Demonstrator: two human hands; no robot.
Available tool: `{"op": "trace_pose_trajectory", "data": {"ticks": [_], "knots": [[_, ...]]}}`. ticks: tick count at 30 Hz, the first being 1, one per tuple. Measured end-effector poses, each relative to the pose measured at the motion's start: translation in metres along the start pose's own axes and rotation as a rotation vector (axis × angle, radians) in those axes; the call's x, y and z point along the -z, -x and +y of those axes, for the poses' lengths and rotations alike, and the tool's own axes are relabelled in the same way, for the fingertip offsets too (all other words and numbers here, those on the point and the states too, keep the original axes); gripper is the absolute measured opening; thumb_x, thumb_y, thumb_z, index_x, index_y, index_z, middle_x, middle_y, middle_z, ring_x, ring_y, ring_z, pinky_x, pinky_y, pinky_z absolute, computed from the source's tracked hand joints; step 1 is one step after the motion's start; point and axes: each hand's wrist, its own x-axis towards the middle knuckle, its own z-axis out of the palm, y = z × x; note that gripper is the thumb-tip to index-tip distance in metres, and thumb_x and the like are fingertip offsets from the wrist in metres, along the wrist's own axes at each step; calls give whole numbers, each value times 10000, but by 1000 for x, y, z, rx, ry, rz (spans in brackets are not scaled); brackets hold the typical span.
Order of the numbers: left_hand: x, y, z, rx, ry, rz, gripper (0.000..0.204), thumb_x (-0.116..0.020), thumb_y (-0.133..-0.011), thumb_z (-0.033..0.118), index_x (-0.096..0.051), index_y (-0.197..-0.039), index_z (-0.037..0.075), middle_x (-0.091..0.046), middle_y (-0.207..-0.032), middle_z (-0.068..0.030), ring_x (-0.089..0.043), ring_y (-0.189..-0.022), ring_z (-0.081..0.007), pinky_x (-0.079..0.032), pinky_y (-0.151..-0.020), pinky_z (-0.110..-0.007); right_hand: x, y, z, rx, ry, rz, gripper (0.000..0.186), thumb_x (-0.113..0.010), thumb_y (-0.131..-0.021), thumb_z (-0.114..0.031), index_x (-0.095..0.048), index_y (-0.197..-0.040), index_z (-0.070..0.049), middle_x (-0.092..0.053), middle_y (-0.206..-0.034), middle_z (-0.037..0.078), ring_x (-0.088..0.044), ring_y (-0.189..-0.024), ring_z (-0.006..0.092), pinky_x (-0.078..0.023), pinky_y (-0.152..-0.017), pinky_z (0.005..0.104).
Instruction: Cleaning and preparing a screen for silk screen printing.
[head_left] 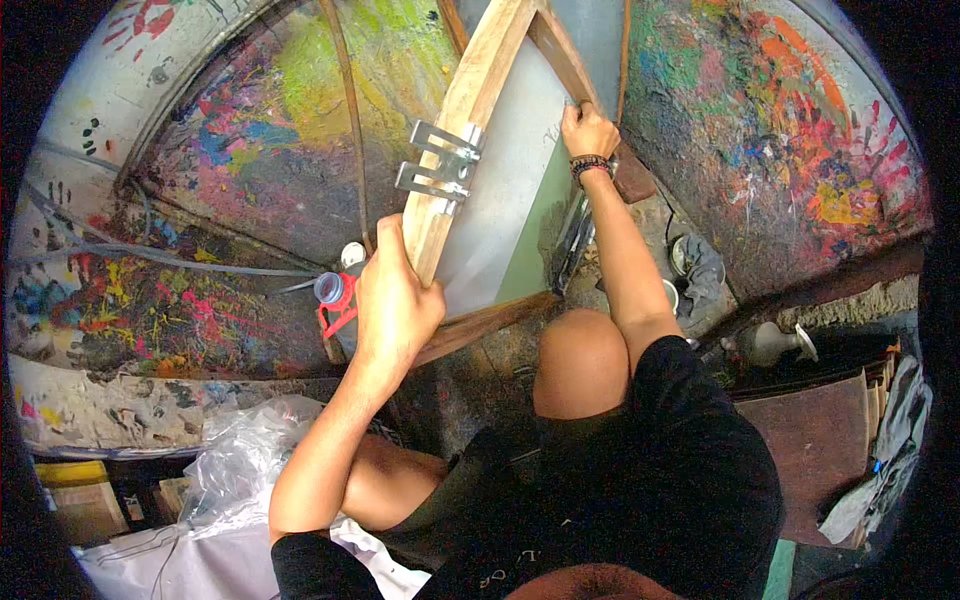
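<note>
On my far left I see crumpled clear plastic (250, 455), then a red plastic piece (341, 312) just beside the left hand (398, 300), which is clamped on the left rail of a wooden frame (475, 90). The frame sits between the hands, one corner pointing away, metal clips (455, 148) on that rail. The right hand (590, 135), well apart from the left, grips the opposite rail.

Clamps (461, 172) on frame (481, 90) (left side).

Free: over screen (510, 165), between left hand (400, 290) and right hand (588, 138) | Obstacles: clamps (462, 151) on frame (478, 85); red item (341, 312) beside left hand; knee (583, 360) below
</note>
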Motion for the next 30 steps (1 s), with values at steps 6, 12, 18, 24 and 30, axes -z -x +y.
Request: {"op": "trace_pose_trajectory", "data": {"ticks": [6, 12, 18, 24, 30], "knots": [[-1, -2, 8, 8, -4, -18, 549, -584, -692, -70, -392, -1200, 14, -618, -978, -319, -598, -932, -507, -489, -783, -542, -1, 0, 13, -65, -143, 124, 287, -583, -803, -333, -703, -786, -73, -648, -670, 232, -646, -632, 414, -513, -617, 507], [1, -2, 10, 56, -46, -40, 592, -630, -679, -51, -394, -1216, 27, -623, -959, -302, -604, -942, -498, -492, -784, -505, 22, 8, 12, -15, -158, 95, 246, -588, -813, -295, -713, -856, -88, -650, -663, 219, -652, -618, 398, -525, -612, 487], [-3, -1, 10, -5, -52, -7, 590, -623, -681, -58, -386, -1215, 17, -621, -951, -309, -603, -929, -504, -494, -777, -520, 38, 0, -3, 99, 32, 79, 295, -609, -860, -370, -686, -849, -85, -658, -647, 208, -662, -596, 394, -519, -557, 501], [-1, 2, 10, -28, -47, -5, 560, -596, -697, -68, -376, -1208, -5, -615, -955, -323, -608, -902, -507, -497, -759, -537, 33, -10, -12, 77, 140, -121, 297, -571, -869, -347, -684, -856, -73, -668, -682, 214, -670, -622, 395, -535, -614, 523], [-4, 3, 13, -47, -29, 2, 544, -590, -701, -67, -377, -1197, 1, -617, -954, -321, -608, -904, -506, -494, -761, -545, 26, -6, -16, -2, 109, -31, 280, -567, -864, -318, -671, -829, -60, -663, -677, 218, -669, -645, 410, -533, -628, 524]]}}
